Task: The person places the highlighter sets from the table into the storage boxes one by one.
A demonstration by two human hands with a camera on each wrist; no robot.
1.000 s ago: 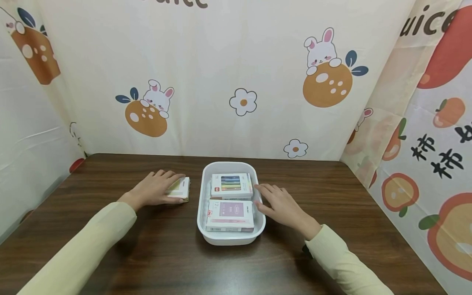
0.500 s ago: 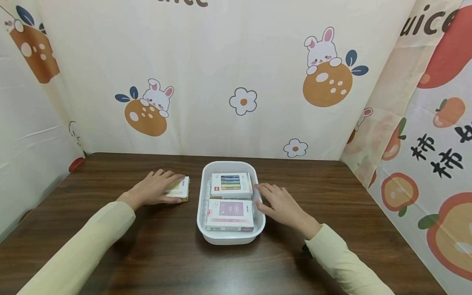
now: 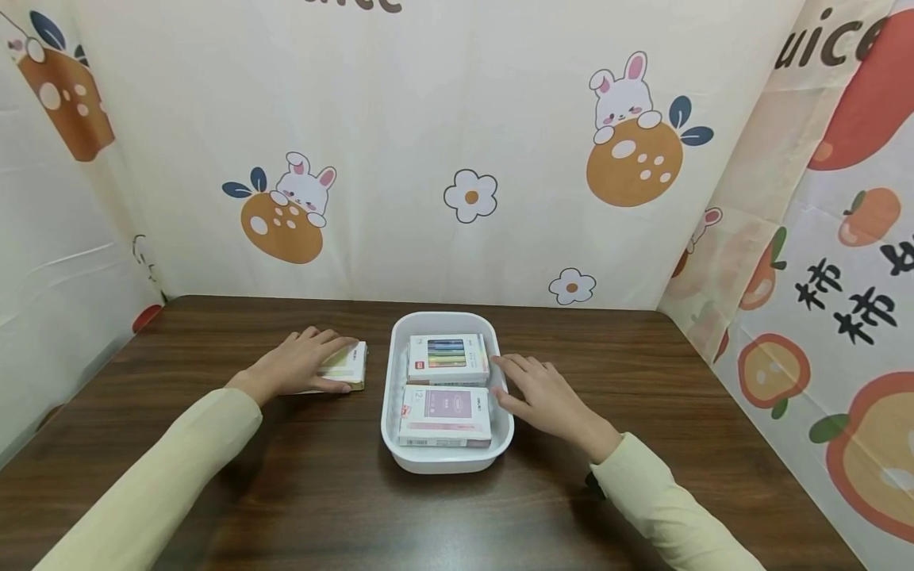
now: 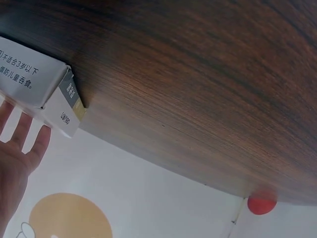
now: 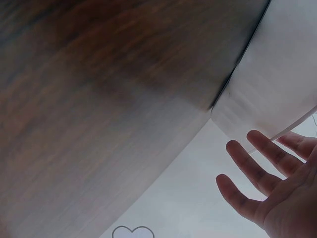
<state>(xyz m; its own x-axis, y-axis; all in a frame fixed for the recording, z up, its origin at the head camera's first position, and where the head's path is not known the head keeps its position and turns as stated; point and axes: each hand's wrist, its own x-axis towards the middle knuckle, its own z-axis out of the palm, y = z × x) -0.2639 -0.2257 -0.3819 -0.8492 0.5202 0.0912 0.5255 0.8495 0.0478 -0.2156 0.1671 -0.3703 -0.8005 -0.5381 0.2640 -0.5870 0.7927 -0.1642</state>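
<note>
My left hand (image 3: 303,365) rests over a small white and yellow-green cardboard box (image 3: 350,363), left of a white plastic tray (image 3: 448,461). In the left wrist view, nearly straight fingers (image 4: 22,131) touch the box's upper side; the thumb is out of that view. My right hand (image 3: 550,400) lies against the tray's right rim, its fingers relaxed and holding nothing. Two flat boxes lie in the tray: a white box with a window onto coloured sticks (image 3: 448,358) at the back, and a white and lilac box (image 3: 446,418) in front.
The dark wooden table (image 3: 343,507) carries the tray near its middle. Behind it hangs a cream curtain (image 3: 400,238) printed with rabbits and oranges. A fruit-printed curtain (image 3: 807,301) borders the right side, and a pale sheet (image 3: 64,262) the left.
</note>
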